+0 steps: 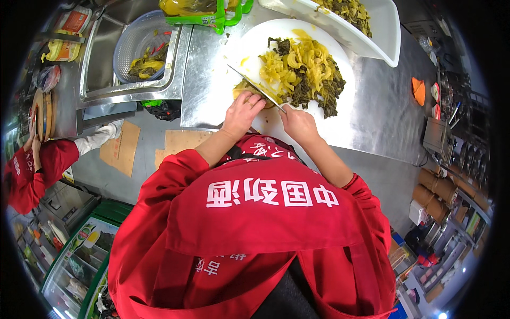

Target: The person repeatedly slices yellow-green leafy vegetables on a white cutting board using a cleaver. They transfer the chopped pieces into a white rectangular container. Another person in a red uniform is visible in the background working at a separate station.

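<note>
A kitchen knife [255,85] is gripped by its handle in my right hand [299,123], its blade slanting away to the upper left. Under the fingers of my left hand [242,112], against the blade, lies a piece of pickled mustard greens [240,90]. Both hands work over a round white cutting board [345,75]. To the right of the blade, cut pickled greens [308,69] in yellow and dark green are heaped on the board. The underside of the held piece is hidden by my fingers.
A white plastic tub [392,34] with chopped greens stands at the back right. Left are a sink [99,52] holding a colander [123,52] of greens and red peppers, and a green package [199,18]. A co-worker [44,163] is at the far left beside a round wooden board [47,115].
</note>
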### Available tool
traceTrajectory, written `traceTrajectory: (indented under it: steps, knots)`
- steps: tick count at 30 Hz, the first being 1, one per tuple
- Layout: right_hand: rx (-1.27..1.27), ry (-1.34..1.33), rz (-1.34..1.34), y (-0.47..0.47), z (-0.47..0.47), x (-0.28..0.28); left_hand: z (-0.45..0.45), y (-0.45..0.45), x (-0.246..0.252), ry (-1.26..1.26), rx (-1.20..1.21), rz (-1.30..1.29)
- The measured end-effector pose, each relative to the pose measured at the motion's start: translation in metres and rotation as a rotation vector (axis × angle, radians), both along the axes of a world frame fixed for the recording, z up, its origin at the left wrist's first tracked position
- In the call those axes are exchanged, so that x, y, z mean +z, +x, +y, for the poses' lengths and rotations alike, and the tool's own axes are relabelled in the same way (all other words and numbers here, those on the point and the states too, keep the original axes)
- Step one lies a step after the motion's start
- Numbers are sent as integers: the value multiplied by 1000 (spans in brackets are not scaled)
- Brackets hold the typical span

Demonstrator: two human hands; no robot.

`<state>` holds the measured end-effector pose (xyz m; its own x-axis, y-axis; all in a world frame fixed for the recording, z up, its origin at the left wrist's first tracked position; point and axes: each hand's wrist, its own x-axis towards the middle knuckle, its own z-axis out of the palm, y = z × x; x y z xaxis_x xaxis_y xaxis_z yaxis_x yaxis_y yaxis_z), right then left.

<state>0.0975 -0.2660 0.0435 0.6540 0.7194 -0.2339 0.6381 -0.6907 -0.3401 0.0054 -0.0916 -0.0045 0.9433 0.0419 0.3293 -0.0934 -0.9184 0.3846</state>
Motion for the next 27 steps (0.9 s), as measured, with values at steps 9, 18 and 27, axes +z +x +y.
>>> traceTrajectory:
  steps: [9,18,27]
  knots:
    - [-72,-123,80,-12,-34,9,4,-4,-7,-61,5,44]
    - [-245,13,-15,42,-28,2,5,-7,-8,-623,364,103]
    - [-260,-10,97,31,-36,24,-12,12,6,-801,328,4]
